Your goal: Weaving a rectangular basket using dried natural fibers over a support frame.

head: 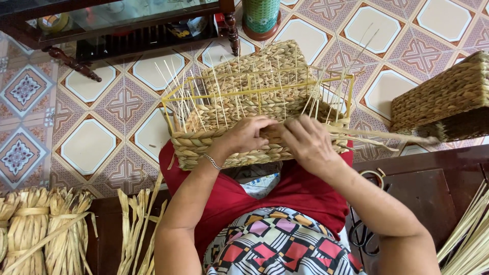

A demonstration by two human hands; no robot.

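Left fingers: you are curling the fingers of your left hand (248, 133) over the top braid of the half-woven basket (265, 114), pinching the rim strand there.
Right fingers: your right hand (307, 141) is lying just beside the left, its fingers bent down onto the same rim and pressing the braid; how tightly they are closing is hidden under the back of the hand.
Loose strand: a pale fibre strand (387, 136) is running out from under your right hand toward the right.
Basket: it is resting against your lap on a red cloth (305, 191), its opening facing the floor ahead of you, a yellow wire frame (260, 86) and thin upright stakes (219, 97) sticking out past the woven part.
Wrist: a silver bracelet (212, 161) is sitting on your left wrist.
Right side: a finished woven basket (445, 102) is lying well apart on the tiled floor (91, 145); black scissors (362, 231) are lying on the dark wooden bench (433, 188).
Left side: tied bundles of dried fibre (43, 231) are lying near your left elbow.
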